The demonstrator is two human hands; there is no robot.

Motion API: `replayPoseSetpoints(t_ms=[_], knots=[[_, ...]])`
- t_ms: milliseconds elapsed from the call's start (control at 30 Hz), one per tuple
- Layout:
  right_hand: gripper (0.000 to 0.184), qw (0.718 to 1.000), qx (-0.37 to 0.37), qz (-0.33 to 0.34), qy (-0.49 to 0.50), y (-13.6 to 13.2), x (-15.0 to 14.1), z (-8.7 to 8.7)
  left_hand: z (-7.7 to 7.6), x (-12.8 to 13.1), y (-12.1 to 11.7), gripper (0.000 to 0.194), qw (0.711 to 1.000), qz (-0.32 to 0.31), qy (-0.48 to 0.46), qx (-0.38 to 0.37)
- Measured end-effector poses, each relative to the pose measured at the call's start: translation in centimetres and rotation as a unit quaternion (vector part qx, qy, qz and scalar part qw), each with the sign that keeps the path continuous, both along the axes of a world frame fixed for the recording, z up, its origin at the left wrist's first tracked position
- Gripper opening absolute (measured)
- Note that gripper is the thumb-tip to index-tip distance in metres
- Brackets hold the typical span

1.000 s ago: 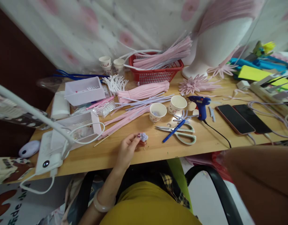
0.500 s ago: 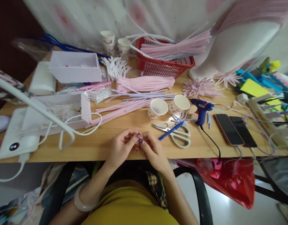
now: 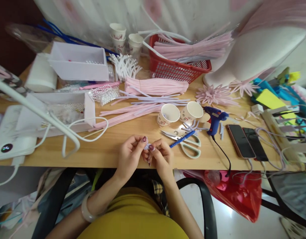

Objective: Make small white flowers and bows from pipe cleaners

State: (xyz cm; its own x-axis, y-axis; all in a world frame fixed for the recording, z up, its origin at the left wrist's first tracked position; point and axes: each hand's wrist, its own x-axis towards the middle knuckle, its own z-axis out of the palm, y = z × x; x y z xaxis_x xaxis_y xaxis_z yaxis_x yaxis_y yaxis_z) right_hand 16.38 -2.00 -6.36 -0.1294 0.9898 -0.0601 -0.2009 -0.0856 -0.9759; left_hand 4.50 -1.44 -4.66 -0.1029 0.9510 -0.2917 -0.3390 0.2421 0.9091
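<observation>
Near the table's front edge, my left hand (image 3: 131, 154) and my right hand (image 3: 161, 157) meet with thumbs and fingers pinched. Between them is a small pale lavender piece (image 3: 147, 146), which looks like bent pipe cleaner; fingers cover much of it. Just right of my right hand lie a blue pen (image 3: 182, 139) and white-handled scissors (image 3: 190, 149), the pen across the scissors. Two paper cups (image 3: 168, 114) stand behind them, one with lavender bits inside. Short lavender pipe cleaner pieces (image 3: 191, 126) lie beside the cups.
Pink pipe cleaners (image 3: 156, 87) lie across the table's middle, with a red basket (image 3: 180, 68) behind. A blue glue gun (image 3: 214, 119) and two phones (image 3: 241, 141) are on the right. White boxes (image 3: 79, 63), a lamp arm (image 3: 38, 111) and cables occupy the left.
My thumbs have drawn slightly apart, and more of the lavender piece shows between my fingers. The camera view has shifted a little.
</observation>
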Motion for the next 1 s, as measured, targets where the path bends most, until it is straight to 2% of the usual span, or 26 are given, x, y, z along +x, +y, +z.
replayPoseSetpoints(t_ms=[200, 300, 667, 800, 900, 1000], knots=[[0.03, 0.997, -0.009, 0.072, -0.006, 0.7, 1.4, 0.7, 0.7, -0.6, 0.5, 0.031, 0.998, -0.059, 0.001, -0.002], [0.031, 0.995, -0.012, 0.092, -0.034, 1.1, 2.0, 1.3, 0.6, -0.7, 0.4, 0.028, 0.998, -0.064, 0.003, -0.003], [0.027, 0.996, 0.019, 0.008, -0.089, 0.1, 1.3, 1.0, 0.8, -0.4, 0.6, 0.033, 0.998, -0.056, -0.007, -0.022], [0.03, 0.998, -0.003, -0.023, -0.053, 0.1, 0.8, 1.1, 0.6, -0.1, 0.4, 0.036, 0.998, -0.056, -0.016, -0.023], [0.032, 0.999, -0.012, -0.019, -0.034, 0.5, 0.8, 1.2, 0.4, -0.1, 0.3, 0.036, 0.998, -0.054, -0.025, -0.017], [0.029, 0.999, -0.027, 0.029, 0.001, 0.8, 1.3, 1.4, 0.1, -0.2, 0.5, 0.036, 0.998, -0.048, -0.036, -0.01]])
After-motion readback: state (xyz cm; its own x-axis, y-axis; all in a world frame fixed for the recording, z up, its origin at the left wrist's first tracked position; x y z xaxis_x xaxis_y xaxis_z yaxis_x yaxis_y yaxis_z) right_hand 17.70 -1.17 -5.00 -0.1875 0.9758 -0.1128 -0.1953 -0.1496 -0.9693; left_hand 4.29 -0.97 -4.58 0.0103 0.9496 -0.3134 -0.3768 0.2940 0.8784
